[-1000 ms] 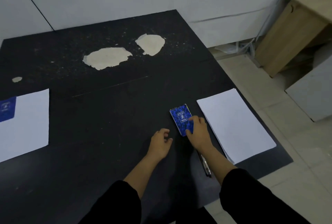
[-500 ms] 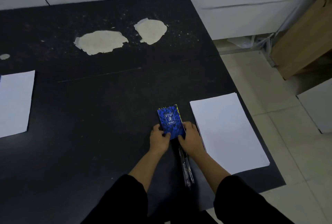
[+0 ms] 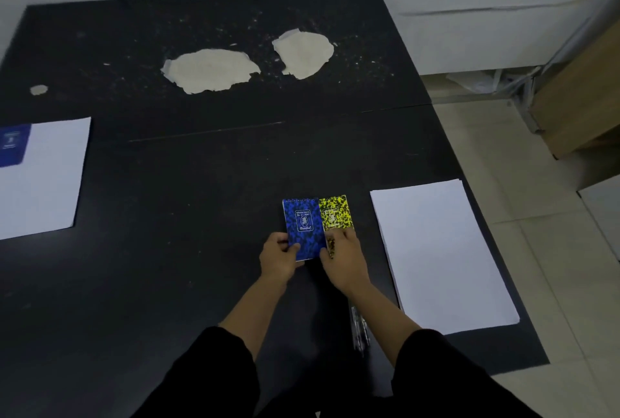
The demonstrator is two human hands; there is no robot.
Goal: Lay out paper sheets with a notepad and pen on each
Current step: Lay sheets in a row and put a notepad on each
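Notepads sit at the near middle of the dark tabletop [image 3: 201, 216], a blue notepad [image 3: 303, 228] overlapping a yellow notepad [image 3: 335, 211] to its right; the left hand [image 3: 280, 258] pinches the blue one's near left corner, thumb on the cover; the right hand [image 3: 342, 256] presses fingers on the yellow one's near end and touches the blue one's right edge. Just right lies a paper stack [image 3: 439, 256]; a single sheet [image 3: 43, 179] at far left already carries another blue pad [image 3: 13, 144]; pens [image 3: 359, 330] lie beneath the right forearm. These pads look light and fairly stiff, spiral-bound along the far edge, with glossy covers likely to slide over each other; a pinch at a near corner or along the long edges should lift one cleanly, while the loose sheets will be limp and best peeled off by a corner.
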